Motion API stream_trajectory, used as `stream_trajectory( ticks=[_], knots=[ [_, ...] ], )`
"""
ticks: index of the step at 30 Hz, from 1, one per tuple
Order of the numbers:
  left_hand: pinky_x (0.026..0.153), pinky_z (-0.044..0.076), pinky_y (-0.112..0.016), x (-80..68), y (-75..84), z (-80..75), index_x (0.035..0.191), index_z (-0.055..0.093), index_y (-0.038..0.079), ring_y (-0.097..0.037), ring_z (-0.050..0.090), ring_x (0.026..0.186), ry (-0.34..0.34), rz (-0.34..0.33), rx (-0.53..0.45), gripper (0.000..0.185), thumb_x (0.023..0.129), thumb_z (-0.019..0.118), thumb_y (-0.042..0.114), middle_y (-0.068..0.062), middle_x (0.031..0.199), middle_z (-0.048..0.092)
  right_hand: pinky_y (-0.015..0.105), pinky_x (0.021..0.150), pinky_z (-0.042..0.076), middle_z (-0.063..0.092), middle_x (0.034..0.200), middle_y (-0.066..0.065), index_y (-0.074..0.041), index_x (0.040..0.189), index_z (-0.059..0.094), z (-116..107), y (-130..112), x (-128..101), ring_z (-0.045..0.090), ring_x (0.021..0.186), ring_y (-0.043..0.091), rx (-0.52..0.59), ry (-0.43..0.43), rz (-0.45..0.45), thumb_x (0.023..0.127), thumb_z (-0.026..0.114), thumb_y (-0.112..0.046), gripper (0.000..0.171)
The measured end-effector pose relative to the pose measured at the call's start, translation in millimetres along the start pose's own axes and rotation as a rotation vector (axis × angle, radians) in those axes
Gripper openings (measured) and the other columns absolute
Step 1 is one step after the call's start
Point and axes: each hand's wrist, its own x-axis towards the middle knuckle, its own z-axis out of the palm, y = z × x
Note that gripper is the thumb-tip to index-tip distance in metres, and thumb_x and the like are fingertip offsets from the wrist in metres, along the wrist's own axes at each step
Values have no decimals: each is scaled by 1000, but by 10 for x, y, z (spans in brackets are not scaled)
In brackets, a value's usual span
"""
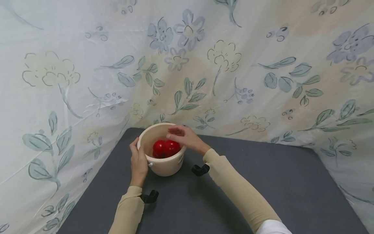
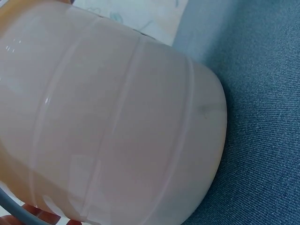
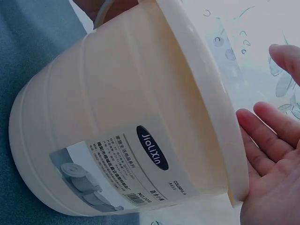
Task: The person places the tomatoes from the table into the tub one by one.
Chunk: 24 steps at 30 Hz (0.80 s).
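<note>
A cream plastic bucket (image 1: pixel 165 167) stands near the table's far left part. Inside it lie glossy red round things (image 1: pixel 159 149), at least two; their exact kind is unclear. My left hand (image 1: pixel 138 165) holds the bucket's left side, thumb near the rim and fingers along the outer wall. In the left wrist view the ribbed bucket wall (image 2: pixel 122 117) fills most of the picture, with fingertips low at the left. My right hand (image 1: pixel 185 138) is over the right rim, fingers extended above the opening. The right wrist view shows its palm (image 3: pixel 269 187) against the rim.
The bucket's grey handle (image 2: pixel 16 208) hangs at its side, and a printed label (image 3: pixel 140 164) is on its wall. Dark grey cloth covers the table (image 1: pixel 263 185). A floral curtain (image 1: pixel 222 81) rises behind and at both sides.
</note>
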Motion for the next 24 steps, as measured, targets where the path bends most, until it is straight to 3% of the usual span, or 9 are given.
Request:
stream_trajectory(
  ticks=[8,13,16,20,22,24],
  knots=[
    [114,36,-63,51,-6,99,157,25,28,-37,48,140,-42,-2,-26,54,106,26,46,-13,163,37,49,113,45,62,141,1,-16,145,55,-129,53,-110,56,134,23,48,46,37,96,64,-46,58],
    [113,37,-62,169,-21,100,159,20,29,-36,46,139,-109,-12,-33,56,105,22,45,-13,164,34,54,119,36,58,147,12,-15,143,56,-332,116,-192,53,137,27,138,63,22,100,59,-43,51],
    [118,31,-62,217,-42,6,161,15,28,-36,40,146,-127,-15,22,59,106,20,46,-13,166,30,53,119,37,58,145,18,-11,141,57,-440,184,-213,56,134,29,176,82,-1,103,56,-38,47],
    [121,18,-66,245,30,-167,162,20,18,-40,30,152,-26,58,149,62,107,22,47,-15,166,30,49,116,41,59,143,17,-11,139,58,-596,266,-261,58,132,27,179,113,-4,104,54,-38,45],
    [120,17,-69,253,145,-229,161,24,14,-42,30,151,36,119,204,63,107,25,47,-16,164,33,47,116,42,60,143,14,-11,139,58,-688,294,-303,57,132,26,176,120,4,104,54,-40,45],
    [119,20,-69,267,327,-233,159,30,11,-44,34,148,57,191,231,62,107,26,46,-18,162,36,45,115,43,60,142,13,-11,139,58,-795,315,-345,57,133,25,167,127,11,104,53,-41,46]
  ],
)
